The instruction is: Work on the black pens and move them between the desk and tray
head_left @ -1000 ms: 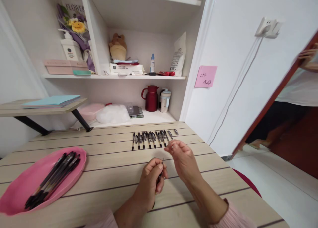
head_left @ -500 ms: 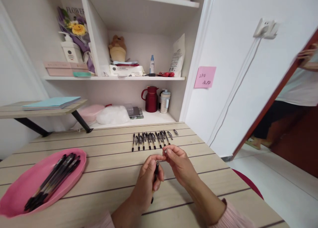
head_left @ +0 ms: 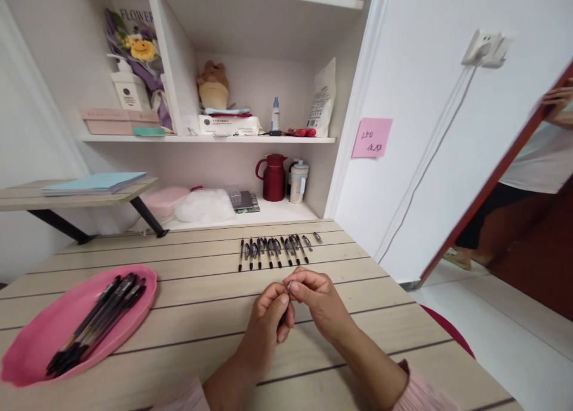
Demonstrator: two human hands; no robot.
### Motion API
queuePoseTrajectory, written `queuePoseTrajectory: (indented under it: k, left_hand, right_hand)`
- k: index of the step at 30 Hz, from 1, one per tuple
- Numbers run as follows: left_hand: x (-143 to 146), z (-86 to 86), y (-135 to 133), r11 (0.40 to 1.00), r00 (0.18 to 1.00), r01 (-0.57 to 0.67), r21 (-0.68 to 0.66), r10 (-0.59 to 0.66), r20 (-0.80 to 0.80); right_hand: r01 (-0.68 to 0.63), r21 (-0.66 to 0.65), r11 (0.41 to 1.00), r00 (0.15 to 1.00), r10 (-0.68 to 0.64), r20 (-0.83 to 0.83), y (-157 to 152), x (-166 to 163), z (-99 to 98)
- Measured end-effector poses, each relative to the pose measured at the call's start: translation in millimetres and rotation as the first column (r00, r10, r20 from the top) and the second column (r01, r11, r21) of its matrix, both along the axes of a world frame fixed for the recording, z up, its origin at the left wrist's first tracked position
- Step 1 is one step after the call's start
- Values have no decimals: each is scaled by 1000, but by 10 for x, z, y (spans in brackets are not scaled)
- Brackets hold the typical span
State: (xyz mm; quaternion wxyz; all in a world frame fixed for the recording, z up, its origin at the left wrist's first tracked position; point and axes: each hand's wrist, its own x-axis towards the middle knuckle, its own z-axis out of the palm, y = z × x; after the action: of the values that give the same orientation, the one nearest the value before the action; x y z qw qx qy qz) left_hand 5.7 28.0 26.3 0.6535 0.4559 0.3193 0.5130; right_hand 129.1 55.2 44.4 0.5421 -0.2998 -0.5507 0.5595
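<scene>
My left hand [head_left: 269, 316] is closed around a black pen [head_left: 282, 319], most of which the fingers hide. The thumb and fingers of my right hand [head_left: 320, 297] pinch a small silvery piece [head_left: 289, 285] at the upper end of that pen. Both hands touch at the fingertips, just above the table. Beyond them lies a row of several black pens [head_left: 270, 254], with short dark grey pen parts among them. Two more such short parts [head_left: 317, 238] lie at the right end of the row.
On the left, a pink tray [head_left: 147, 279] holds several black pens [head_left: 101, 321]. A small raised stand [head_left: 147, 187] carries blue papers [head_left: 96, 183]. Behind the table [head_left: 201, 303] are shelves with a red jug [head_left: 273, 178] and a cup [head_left: 298, 183]. Another person [head_left: 537, 160] stands in the doorway.
My right hand has moved left and slightly down, bringing the silvery piece to the pen's end. The pen in my left hand now shows less below the fingers.
</scene>
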Motion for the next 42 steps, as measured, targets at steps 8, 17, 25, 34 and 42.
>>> queuePoseTrajectory:
  k: [8, 17, 25, 34, 42]
  left_hand:
    - [-19, -48, -2, 1000, 999, -17, -9, 17, 47]
    - [-18, -89, -8, 1000, 998, -3, -8, 3, 70]
    - [-19, -97, -16, 1000, 995, -7, -19, 9, 95]
    - [-21, -100, -15, 1000, 995, -27, -7, 27, 95]
    - [-24, -117, -28, 1000, 996, -4, -2, 4, 90]
  right_hand:
    - [-15, 119, 993, 992, 0, 128, -22, 35, 10]
    - [-32, 180, 983, 982, -3, 188, 1, 64, -59]
    - [-10, 224, 975, 967, -48, 252, 17, 86, -24]
    - [22, 198, 980, 963, -74, 258, -1, 68, 8]
    - [4, 173, 985, 971, -45, 235, -8, 83, 18]
